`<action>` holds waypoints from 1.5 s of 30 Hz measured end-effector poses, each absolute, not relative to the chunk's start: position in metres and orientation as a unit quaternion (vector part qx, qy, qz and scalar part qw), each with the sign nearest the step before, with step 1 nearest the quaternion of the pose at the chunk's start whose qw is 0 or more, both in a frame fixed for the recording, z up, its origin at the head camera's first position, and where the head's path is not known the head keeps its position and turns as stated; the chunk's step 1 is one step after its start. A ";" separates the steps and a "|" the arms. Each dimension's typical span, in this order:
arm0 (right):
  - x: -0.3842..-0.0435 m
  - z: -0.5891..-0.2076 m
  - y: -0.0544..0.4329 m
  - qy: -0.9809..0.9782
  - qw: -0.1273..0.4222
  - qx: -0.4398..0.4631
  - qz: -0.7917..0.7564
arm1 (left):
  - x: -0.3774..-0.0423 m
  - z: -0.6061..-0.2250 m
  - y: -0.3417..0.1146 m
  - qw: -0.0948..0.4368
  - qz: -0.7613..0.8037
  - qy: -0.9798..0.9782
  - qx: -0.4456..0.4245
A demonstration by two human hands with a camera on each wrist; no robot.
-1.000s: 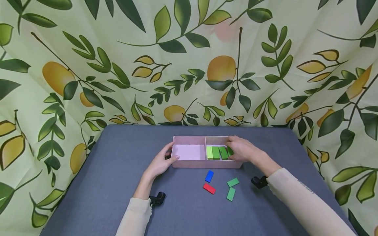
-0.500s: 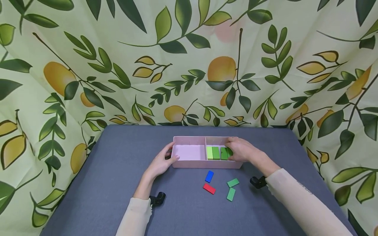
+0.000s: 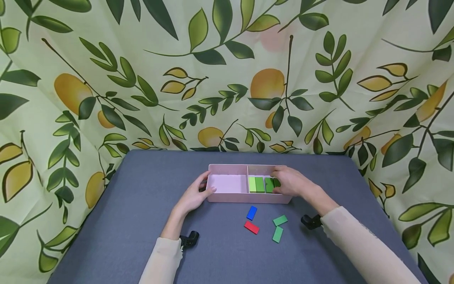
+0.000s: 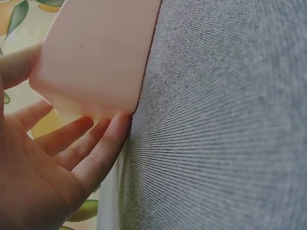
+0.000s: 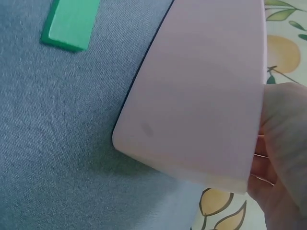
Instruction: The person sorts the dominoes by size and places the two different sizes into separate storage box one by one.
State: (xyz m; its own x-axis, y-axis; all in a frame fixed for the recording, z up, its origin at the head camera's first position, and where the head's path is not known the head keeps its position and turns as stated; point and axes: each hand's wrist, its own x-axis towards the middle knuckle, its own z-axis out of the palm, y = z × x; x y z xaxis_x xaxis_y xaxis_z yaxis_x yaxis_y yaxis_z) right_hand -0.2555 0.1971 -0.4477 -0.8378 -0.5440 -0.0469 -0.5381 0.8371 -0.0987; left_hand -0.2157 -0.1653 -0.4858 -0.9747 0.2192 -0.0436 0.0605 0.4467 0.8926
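Note:
A pink two-compartment box point(image 3: 230, 198) stands on the table. My left hand point(image 3: 191, 195) grips its left end, thumb at the front rim; in the left wrist view the fingertips lie along the end wall point(image 4: 96, 52). My right hand point(image 3: 292, 182) reaches over the right end into the right compartment, thumb and fingers around a green block point(image 3: 277, 182) that it partly hides. Beside that block stand a darker green block point(image 3: 269, 185), a mid-green one point(image 3: 259, 184) and a light green one point(image 3: 252, 184). The right fingertips are hidden behind the wall in the right wrist view.
In front of the box lie a blue block point(image 3: 252, 213), a red block point(image 3: 252, 227) and two green blocks, one farther back point(image 3: 280, 220) and one nearer point(image 3: 278, 234). The left compartment floor point(image 3: 227, 184) is bare. A leaf-patterned cloth point(image 3: 227, 79) hangs behind the grey-blue table point(image 3: 159, 177).
The tilted darker green block in the right compartment has straightened and shifted right toward the right hand, leaving a small gap beside the mid-green block. The left hand stays in place.

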 end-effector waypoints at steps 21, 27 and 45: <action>-0.219 -0.419 0.199 0.949 -0.079 -0.280 -0.120 | -0.216 -0.489 -0.165 0.075 0.522 0.845 0.088; -0.208 -0.417 0.198 0.947 -0.095 -0.275 -0.138 | -0.217 -0.490 -0.166 0.077 0.520 0.847 0.087; -0.187 -0.452 0.219 0.948 -0.126 -0.173 -0.235 | -0.217 -0.489 -0.166 0.080 0.519 0.847 0.083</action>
